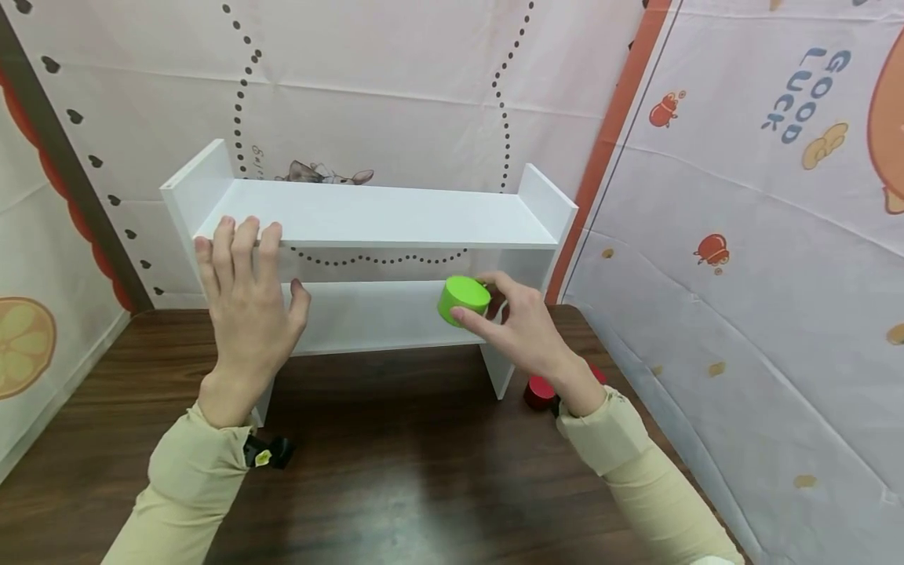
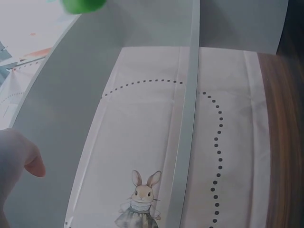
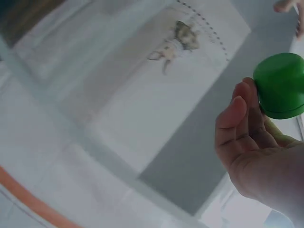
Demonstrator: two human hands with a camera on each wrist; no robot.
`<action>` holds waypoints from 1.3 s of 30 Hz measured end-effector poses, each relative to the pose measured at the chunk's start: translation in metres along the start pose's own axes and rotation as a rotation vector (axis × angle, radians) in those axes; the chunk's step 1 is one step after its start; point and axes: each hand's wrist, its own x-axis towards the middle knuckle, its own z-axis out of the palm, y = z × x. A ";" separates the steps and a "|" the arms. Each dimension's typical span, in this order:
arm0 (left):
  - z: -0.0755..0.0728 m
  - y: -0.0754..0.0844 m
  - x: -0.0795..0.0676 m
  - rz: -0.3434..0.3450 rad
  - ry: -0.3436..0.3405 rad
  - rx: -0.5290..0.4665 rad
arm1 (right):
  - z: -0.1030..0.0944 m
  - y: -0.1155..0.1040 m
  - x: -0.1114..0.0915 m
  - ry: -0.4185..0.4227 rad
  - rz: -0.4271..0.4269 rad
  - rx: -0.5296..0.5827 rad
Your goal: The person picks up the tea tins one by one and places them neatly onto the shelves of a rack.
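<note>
A small round lime-green container is pinched between the thumb and fingers of my right hand, in front of the lower board of a white two-tier shelf. In the right wrist view the green container shows smooth rounded sides with a seam near one end. My left hand rests at the front left of the shelf's upper board, fingers straight over its edge and thumb spread. Only part of the left hand shows in the left wrist view, where the green container is blurred at the top.
Red round objects lie on the dark wood table at the right, partly hidden behind my right wrist. Printed cloth walls stand behind and to both sides. The shelf's side panel stands on the table.
</note>
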 end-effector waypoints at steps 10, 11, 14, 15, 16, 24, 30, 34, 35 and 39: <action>-0.001 0.000 -0.002 -0.004 0.024 -0.008 | -0.012 -0.035 0.042 0.100 -0.100 -0.029; -0.001 -0.001 -0.002 -0.006 0.024 -0.008 | -0.013 -0.037 0.047 0.104 -0.103 -0.023; -0.002 -0.002 -0.002 -0.010 0.023 -0.005 | -0.012 -0.043 0.062 0.105 -0.090 -0.011; -0.002 -0.002 -0.002 -0.011 0.023 -0.003 | -0.011 -0.045 0.067 0.104 -0.081 -0.012; -0.002 -0.002 -0.002 -0.012 0.022 -0.003 | -0.010 -0.046 0.071 0.100 -0.070 -0.014; -0.002 -0.002 -0.002 -0.004 0.008 -0.012 | 0.002 -0.052 0.102 0.072 -0.021 -0.048; -0.001 -0.001 -0.002 0.009 0.004 -0.014 | 0.009 -0.054 0.112 0.046 0.006 -0.143; -0.001 -0.001 -0.001 0.010 0.011 -0.021 | 0.013 -0.055 0.115 0.029 0.017 -0.192; -0.002 -0.001 -0.001 0.010 0.013 -0.022 | 0.014 -0.056 0.115 0.028 0.019 -0.202; -0.002 -0.002 0.000 0.007 0.015 -0.022 | 0.012 -0.060 0.111 0.066 0.018 -0.209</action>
